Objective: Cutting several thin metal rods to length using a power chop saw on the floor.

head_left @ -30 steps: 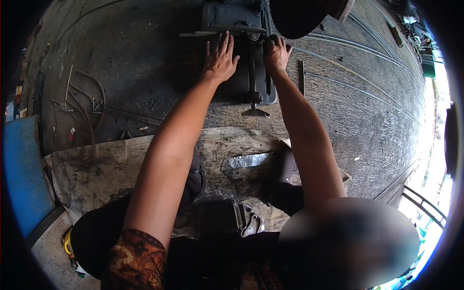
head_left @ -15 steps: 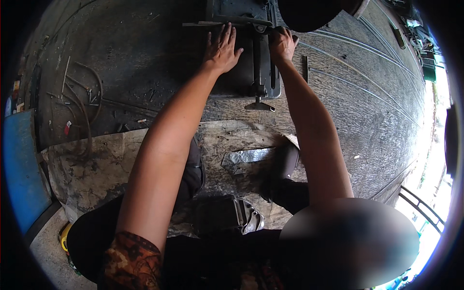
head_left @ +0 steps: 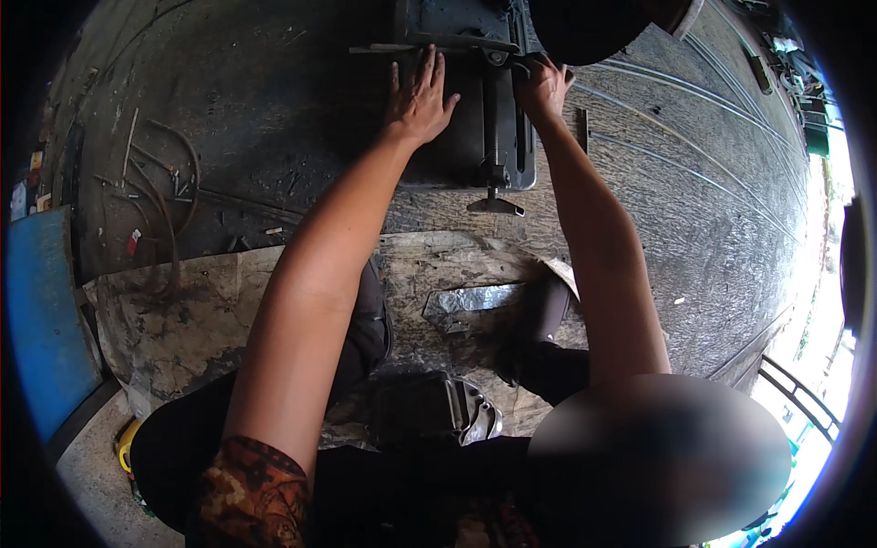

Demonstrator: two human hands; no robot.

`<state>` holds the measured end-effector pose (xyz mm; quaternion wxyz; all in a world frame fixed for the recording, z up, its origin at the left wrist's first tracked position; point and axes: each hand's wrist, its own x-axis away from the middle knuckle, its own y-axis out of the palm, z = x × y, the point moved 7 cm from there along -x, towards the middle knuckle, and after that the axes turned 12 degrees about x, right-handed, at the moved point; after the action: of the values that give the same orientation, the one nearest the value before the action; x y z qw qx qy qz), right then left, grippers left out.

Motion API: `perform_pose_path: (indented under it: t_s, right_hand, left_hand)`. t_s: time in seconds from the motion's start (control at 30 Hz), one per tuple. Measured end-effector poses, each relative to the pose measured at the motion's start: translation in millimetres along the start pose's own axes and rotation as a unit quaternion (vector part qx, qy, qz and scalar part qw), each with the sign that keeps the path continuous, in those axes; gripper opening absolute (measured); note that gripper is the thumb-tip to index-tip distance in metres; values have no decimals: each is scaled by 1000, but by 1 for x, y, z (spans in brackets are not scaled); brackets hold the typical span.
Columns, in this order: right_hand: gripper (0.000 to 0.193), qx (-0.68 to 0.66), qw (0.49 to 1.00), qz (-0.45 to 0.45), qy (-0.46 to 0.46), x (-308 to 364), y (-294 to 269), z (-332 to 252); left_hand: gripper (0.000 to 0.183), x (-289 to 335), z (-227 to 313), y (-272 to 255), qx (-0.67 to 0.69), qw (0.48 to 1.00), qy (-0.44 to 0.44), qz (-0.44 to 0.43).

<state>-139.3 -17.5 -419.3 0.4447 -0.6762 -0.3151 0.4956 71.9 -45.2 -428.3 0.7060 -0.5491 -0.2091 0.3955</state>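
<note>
My left hand (head_left: 420,108) lies flat with its fingers spread, over the dark metal base (head_left: 452,163) of what looks like a cut-off saw. Its fingertips touch a thin metal bar (head_left: 373,49) that runs sideways along the upright plate (head_left: 457,35). To the right, my right hand (head_left: 546,87) has its fingers curled beside the vise clamp's head, around a dark part too shaded to name. Between the two hands runs the clamp's screw shaft (head_left: 494,123), ending nearer me in a T-shaped handle (head_left: 496,208).
A large dark round part (head_left: 585,27) overhangs at the top right. Long thin rods (head_left: 694,87) lie on the floor to the right. Bent metal strips (head_left: 187,173) and scraps are at left, beside a blue panel (head_left: 46,310). A dark metal housing (head_left: 416,411) sits between my legs.
My right hand has shifted slightly to the right, with its fingers still curled. My left hand stays at the bar. The whole view has moved a little.
</note>
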Motion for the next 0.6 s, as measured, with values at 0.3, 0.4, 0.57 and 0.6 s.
perform_pose_path:
  t_s: [0.3, 0.4, 0.57, 0.6]
  right_hand:
    - [29, -24, 999, 2, 45, 3, 1, 2]
    - [28, -25, 999, 9, 41, 4, -2, -4]
    - [31, -95, 977, 141, 130, 29, -22, 16]
    - [32, -97, 975, 129, 150, 40, -21, 38]
  left_hand:
    - [72, 5, -1, -4, 12, 1000, 13, 8]
    - [71, 3, 3, -4, 19, 999, 26, 22]
    - [71, 3, 0, -3, 16, 999, 27, 21]
    - [72, 2, 2, -2, 15, 999, 30, 21]
